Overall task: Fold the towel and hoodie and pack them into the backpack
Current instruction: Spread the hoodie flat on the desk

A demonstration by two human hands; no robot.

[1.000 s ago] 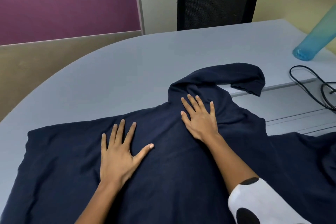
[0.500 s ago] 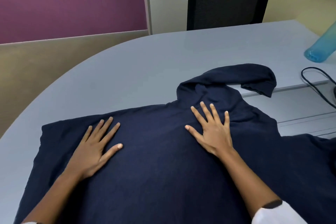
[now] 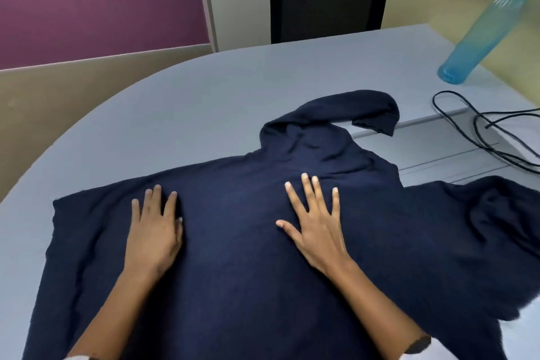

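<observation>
Currently the dark navy knit hoodie (image 3: 248, 272) lies spread flat on the pale grey-blue bench (image 3: 181, 114), covering most of the near half of it. Fabric is matte and mostly smooth over the torso, with creases gathered below the hood. Hood (image 3: 344, 117) sits at the far end of the hoodie, flopped over toward the right, its open edge hanging at the bench's seam. Long axis of the body runs from the near edge of the bench away to the hood. One sleeve is bunched in a rumpled heap at the hoodie's right side; the left side ends in a squared, folded edge.

Left hand (image 3: 155, 231) rests palm-down on the hoodie's left half, fingers straight and close together. Right hand (image 3: 315, 228) rests palm-down just below the hood, fingers straight and splayed. Neither grips cloth.

Right of the hood: a black cable (image 3: 479, 137) looped on the bench, and beyond it a translucent blue plastic bottle (image 3: 482, 26).
</observation>
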